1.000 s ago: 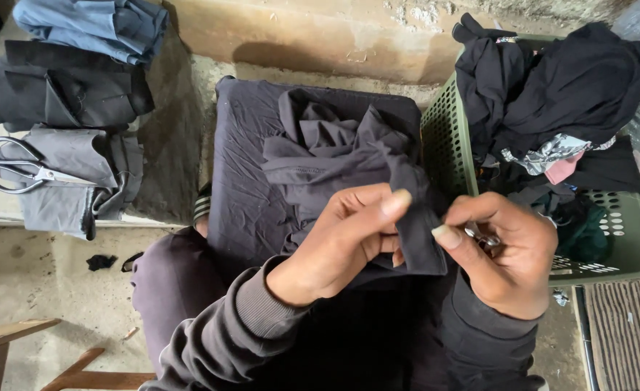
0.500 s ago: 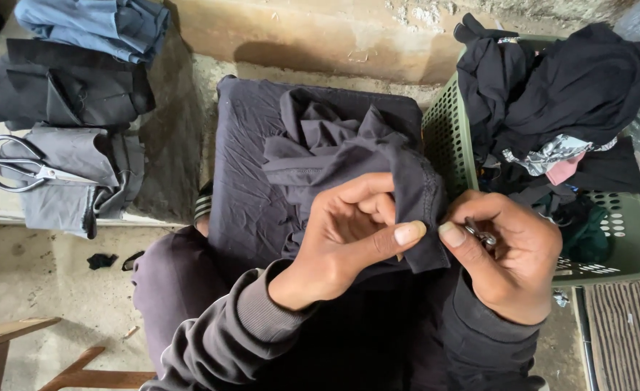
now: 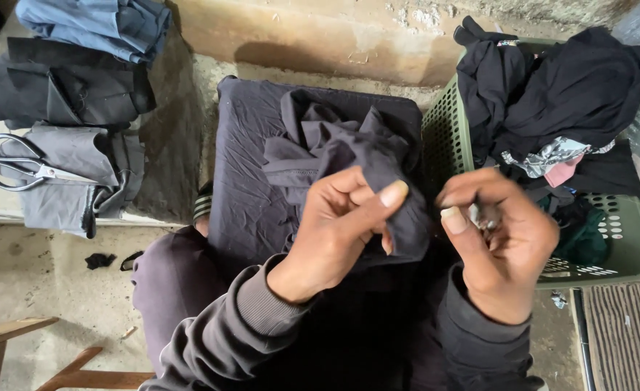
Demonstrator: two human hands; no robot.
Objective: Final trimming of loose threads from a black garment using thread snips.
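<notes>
Concrete floor below, left hand [image 3: 338,228] pinches dark garment [image 3: 334,148].

A dark grey, crumpled cloth [image 3: 334,148] lies bunched on a dark cushion [image 3: 244,181], one edge pinched up.

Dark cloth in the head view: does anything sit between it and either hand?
Nothing visible does. The left hand already pinches an edge of the dark cloth. The right hand, beside that edge, holds a small shiny object too hidden to identify.
</notes>
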